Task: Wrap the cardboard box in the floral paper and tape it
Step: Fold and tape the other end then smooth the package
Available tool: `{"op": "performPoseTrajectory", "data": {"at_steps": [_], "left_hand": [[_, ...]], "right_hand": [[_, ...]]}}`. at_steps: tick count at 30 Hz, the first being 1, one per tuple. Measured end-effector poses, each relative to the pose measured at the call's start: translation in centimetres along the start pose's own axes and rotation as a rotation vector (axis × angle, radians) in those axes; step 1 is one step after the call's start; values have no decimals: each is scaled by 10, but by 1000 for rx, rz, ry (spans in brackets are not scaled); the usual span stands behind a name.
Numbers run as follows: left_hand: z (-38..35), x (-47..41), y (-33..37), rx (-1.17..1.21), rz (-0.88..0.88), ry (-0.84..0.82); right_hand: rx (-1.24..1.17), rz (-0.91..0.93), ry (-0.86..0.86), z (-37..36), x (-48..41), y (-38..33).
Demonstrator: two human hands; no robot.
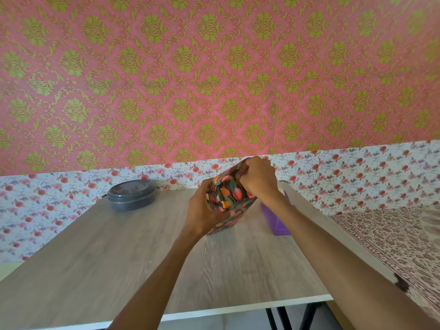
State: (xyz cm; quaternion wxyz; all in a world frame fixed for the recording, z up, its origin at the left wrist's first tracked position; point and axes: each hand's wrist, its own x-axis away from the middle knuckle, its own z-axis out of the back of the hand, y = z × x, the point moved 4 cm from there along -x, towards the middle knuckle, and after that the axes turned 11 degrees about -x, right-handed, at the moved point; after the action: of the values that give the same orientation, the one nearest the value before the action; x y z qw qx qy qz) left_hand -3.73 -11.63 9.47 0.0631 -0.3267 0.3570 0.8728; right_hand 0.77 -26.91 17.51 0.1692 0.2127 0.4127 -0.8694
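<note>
Head: box [229,198] in dark tulip paper

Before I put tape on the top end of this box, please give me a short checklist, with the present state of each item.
1. The wrapped box stands on end on the table: ok.
2. The left hand grips its side to steady it: ok.
3. The right hand pinches the floral paper at the top end: ok.
4. No bare cardboard on the sides in view: ok.
5. The top fold lies flat and closed: cannot tell, the right hand hides it.
6. Tape is within reach: cannot tell. A purple object sits behind the right forearm, partly hidden.
</note>
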Motion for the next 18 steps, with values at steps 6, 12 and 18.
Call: {"op": "performPoseTrajectory", "data": {"at_steps": [6,12,18], "left_hand": [[7,-10,-15,-3,89,46],[9,-14,-16,-8,136,78],[-1,-9,-3,-16,96,104]], "right_hand": [[73,191,12,19,15,-8],[114,313,-117,33,20,1],[46,391,-255,48,29,-21]]}}
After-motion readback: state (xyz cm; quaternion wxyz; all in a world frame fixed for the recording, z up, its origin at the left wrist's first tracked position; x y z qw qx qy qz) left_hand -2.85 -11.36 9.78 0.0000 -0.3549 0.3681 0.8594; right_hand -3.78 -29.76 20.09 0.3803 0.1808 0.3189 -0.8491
